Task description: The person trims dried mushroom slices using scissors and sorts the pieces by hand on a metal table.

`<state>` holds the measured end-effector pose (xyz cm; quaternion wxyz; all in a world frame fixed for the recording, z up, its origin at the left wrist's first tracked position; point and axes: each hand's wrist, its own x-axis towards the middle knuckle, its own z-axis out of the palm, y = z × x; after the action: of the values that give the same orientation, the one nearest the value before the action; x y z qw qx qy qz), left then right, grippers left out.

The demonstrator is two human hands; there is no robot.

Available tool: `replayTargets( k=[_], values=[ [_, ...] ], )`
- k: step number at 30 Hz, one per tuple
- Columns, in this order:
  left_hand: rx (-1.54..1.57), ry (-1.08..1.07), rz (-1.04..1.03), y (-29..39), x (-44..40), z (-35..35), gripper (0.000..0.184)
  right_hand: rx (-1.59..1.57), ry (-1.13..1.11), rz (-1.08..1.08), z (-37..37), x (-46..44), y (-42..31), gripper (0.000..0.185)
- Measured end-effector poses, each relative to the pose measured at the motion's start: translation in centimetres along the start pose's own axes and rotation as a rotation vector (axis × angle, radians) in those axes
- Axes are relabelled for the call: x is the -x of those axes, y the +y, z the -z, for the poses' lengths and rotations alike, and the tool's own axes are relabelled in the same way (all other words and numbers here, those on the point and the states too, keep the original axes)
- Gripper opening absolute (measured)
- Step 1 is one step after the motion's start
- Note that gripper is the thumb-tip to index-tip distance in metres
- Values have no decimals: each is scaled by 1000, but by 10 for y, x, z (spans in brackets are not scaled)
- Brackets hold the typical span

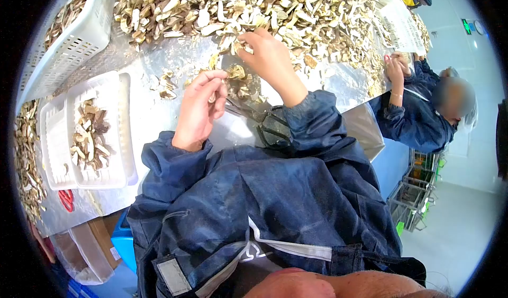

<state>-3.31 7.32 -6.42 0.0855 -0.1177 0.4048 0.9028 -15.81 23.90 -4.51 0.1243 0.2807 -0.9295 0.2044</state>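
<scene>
A large heap of dried, sliced mushrooms point(264, 12) covers the back of the metal table point(159, 107). At the heap's front edge is my right hand point(267, 60), its thumb and forefinger bent over some slices; whether it grips one is unclear. My left hand point(203, 105) is to the left and nearer my body, fingers curled around a small mushroom piece point(212, 97). Several loose pieces point(241, 78) lie between the hands. Left of them, a white plastic tray point(124, 129) holds a small pile of slices point(92, 136).
A perforated white basket point(79, 49) of slices stands at the upper left. Red-handled scissors point(66, 200) lie near the table's front left edge. A co-worker point(418, 102) sits at the right, hands by the heap. A blue bin point(123, 237) stands below the table.
</scene>
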Motion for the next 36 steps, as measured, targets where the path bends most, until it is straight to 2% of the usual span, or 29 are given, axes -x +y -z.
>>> replayTargets(
  k=[2, 6, 10, 14, 19, 22, 26, 27, 31, 35, 36],
  values=[
    [-60, 52, -47, 1, 2, 4, 19, 178, -51, 35, -7, -2, -3, 19],
    [-122, 104, -119, 4, 3, 3, 16, 122, -164, -21, -10, 7, -8, 13],
    [-125, 149, -149, 2, 3, 0, 16, -342, -232, -208, 8, 11, -3, 14],
    [-133, 169, -176, -1, 3, -3, 17, -28, -31, -26, -15, 0, 1, 19],
    [-179, 186, -237, 0, 1, 5, 16, 152, -110, -30, -23, -2, -8, 19],
    [-196, 195, -229, 1, 2, 1, 15, 139, -148, -6, -21, 11, -9, 18],
    [-175, 186, -240, 0, 3, 1, 15, -193, -161, -82, -6, 21, -9, 18],
    [-175, 186, -258, 1, 3, 2, 15, -150, -94, -48, -7, 17, -7, 16],
    [-150, 211, -278, 1, 0, 6, 16, -32, -219, 21, -6, 14, -12, 14],
    [-163, 195, -244, 3, 1, 6, 16, -99, -236, 23, -19, 16, -5, 14],
    [-191, 188, -222, 4, 2, 4, 16, -177, -234, -55, -16, 16, -4, 15]
  ],
)
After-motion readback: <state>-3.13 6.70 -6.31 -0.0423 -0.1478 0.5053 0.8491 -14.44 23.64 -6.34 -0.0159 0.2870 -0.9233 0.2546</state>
